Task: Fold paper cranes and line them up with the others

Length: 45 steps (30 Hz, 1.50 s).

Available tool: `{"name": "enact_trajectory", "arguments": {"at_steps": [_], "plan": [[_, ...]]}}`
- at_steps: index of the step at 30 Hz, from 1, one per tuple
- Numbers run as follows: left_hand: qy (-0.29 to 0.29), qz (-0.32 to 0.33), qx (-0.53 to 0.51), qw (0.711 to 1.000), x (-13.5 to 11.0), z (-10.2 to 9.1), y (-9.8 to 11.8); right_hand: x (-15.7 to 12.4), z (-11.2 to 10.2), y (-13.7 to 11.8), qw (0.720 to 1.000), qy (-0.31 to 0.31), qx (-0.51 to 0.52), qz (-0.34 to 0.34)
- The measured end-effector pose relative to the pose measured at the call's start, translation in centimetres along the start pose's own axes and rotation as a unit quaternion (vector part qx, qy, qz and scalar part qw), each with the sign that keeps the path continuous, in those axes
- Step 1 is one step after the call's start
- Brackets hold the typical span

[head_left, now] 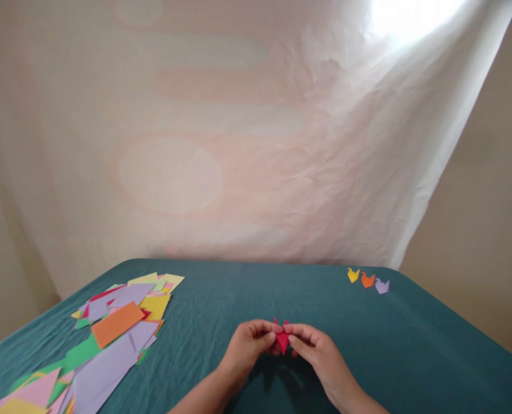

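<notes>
A small red folded paper crane (282,341) is held between my two hands, just above the table near its front middle. My left hand (252,344) pinches its left side with thumb and forefinger. On the other side, my right hand (312,344) grips it the same way. One sharp point of the red paper aims down, and two thin tips stick up between the fingers. Parts of the crane are covered by my fingertips.
Sheets of coloured paper (104,368) lie in a loose spread along the left of the green-covered table (204,305). At the back right sit a yellow crane (353,276), an orange crane (368,280) and a lilac crane (382,286). Behind hangs a pale cloth (256,172).
</notes>
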<state>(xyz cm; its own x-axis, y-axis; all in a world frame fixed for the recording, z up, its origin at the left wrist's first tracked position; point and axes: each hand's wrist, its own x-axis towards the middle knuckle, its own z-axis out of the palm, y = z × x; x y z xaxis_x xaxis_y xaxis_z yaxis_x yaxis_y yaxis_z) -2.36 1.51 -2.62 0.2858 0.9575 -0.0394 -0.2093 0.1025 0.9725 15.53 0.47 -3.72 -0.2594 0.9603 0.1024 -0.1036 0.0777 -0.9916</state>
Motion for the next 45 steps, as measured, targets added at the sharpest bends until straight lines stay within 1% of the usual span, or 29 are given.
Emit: {"name": "enact_trajectory", "arguments": {"at_steps": [4, 9, 13, 18, 24, 38, 45], "plan": [[0.014, -0.012, 0.008, 1.000, 0.1, 0.1, 0.2, 0.0, 0.0, 0.0, 1.000, 0.001, 0.012, 0.001], [0.015, -0.010, 0.014, 1.000, 0.1, 0.4, 0.4, 0.1, 0.0, 0.0, 0.999, 0.023, -0.015, -0.016], [0.023, -0.010, 0.013, 1.000, 0.2, 0.5, 0.4, 0.0, 0.1, -0.3, 0.999, 0.029, -0.024, -0.025], [0.028, 0.005, 0.035, 0.999, 0.3, 0.7, 0.4, 0.1, 0.0, -0.4, 0.999, 0.028, -0.036, -0.028], [0.034, 0.024, 0.064, 0.997, 0.1, 1.1, 0.4, 0.3, -0.3, 0.0, 0.998, 0.041, -0.048, -0.027], [0.031, -0.027, 0.031, 0.999, 0.2, 1.0, 0.5, 0.3, -0.6, 0.2, 0.999, 0.040, -0.023, 0.011], [0.041, -0.035, 0.051, 0.997, 0.3, 1.1, 0.3, 0.4, -0.6, 0.1, 0.999, 0.043, -0.017, 0.025]]}}
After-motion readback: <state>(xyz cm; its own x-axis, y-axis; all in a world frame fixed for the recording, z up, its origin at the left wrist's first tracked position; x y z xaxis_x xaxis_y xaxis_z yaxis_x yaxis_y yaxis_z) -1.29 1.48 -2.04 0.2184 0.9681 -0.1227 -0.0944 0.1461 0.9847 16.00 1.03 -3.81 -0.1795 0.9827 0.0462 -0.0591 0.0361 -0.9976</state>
